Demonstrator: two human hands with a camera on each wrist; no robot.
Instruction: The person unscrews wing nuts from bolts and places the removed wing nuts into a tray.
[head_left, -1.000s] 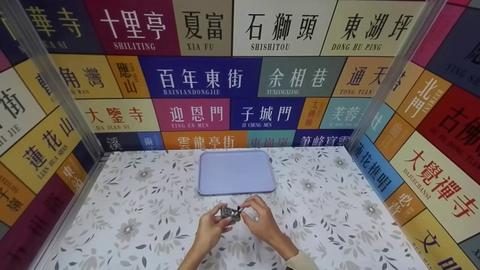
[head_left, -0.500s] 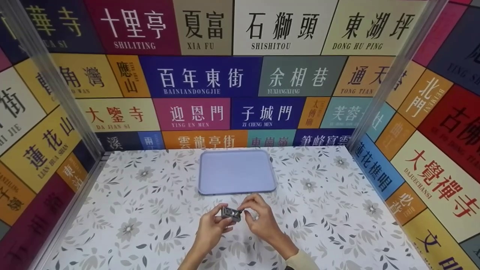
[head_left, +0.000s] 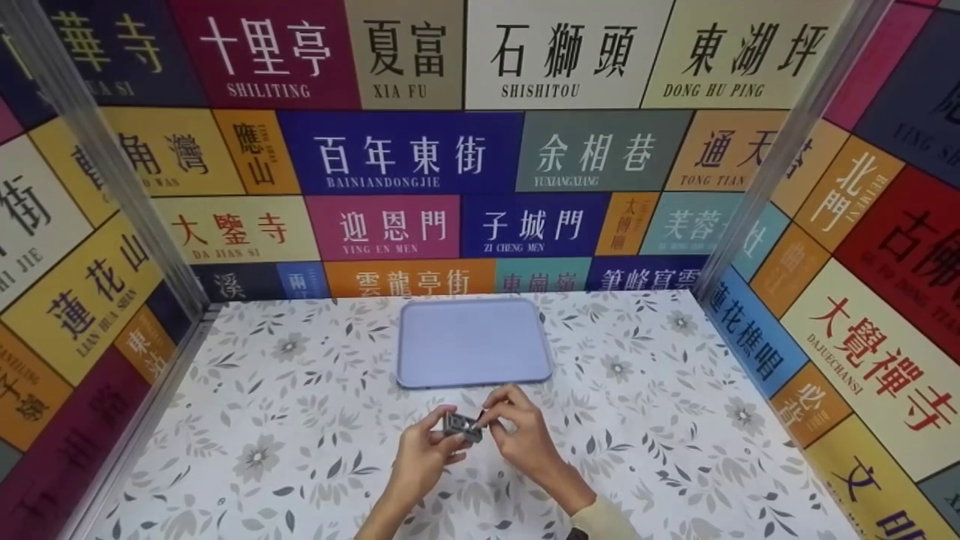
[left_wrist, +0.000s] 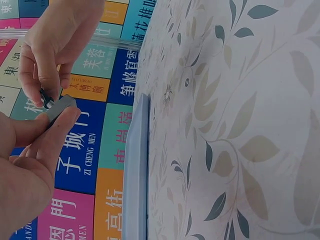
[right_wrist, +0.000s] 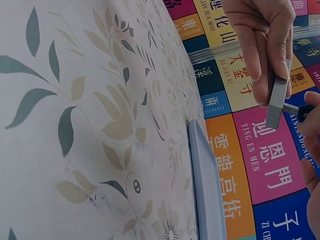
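Observation:
In the head view my left hand (head_left: pixel 420 454) grips a small grey metal block (head_left: pixel 462 429) with holes in its face, thumb and fingertips along its sides. The block is held above the table, tilted. My right hand (head_left: pixel 529 439) is at the block's right end, its thumb and forefinger pinching the black head of a bolt (right_wrist: pixel 291 108). The right wrist view shows the bolt's bright threaded shank meeting the block near its end, with the head standing out from it. Fingers partly cover the head.
Behind the hands a shallow lavender tray (head_left: pixel 474 345) lies on the table (head_left: pixel 315 420), which has a floral cover. Walls with printed coloured signs (head_left: pixel 409 154) stand at the back and both sides, with clear posts (head_left: pixel 739 217) at the corners.
The right thumb and fingers have shifted around the bolt's head, and the dark head has turned in view. The left hand and the block stay nearly in place.

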